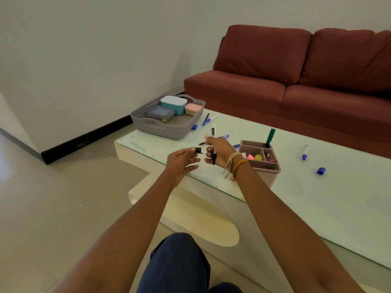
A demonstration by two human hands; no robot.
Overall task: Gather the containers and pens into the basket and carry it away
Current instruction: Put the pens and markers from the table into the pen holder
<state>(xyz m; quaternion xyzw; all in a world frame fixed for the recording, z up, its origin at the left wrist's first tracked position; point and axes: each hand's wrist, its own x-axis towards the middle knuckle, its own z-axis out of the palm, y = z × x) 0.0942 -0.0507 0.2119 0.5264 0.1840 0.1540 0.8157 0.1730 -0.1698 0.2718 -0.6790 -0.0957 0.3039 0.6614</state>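
A grey basket (148, 129) stands at the table's far left corner, holding a teal container (174, 104), a pink container (193, 108) and a grey lidded container (160, 113). My left hand (182, 163) pinches a small black pen cap (196, 149). My right hand (220, 152) grips a black pen (213, 132) upright, a short way right of the cap. Loose pens (206, 119) and blue caps (194, 127) lie on the table beyond my hands. Another blue pen (304, 152) and a blue cap (321, 171) lie further right.
A pink pen holder (266, 166) with a green marker (270, 137) and highlighters stands just right of my right wrist. The glass-topped table (317, 204) has its near edge under my forearms. A red sofa (296, 81) stands behind it. My knee (175, 263) is below.
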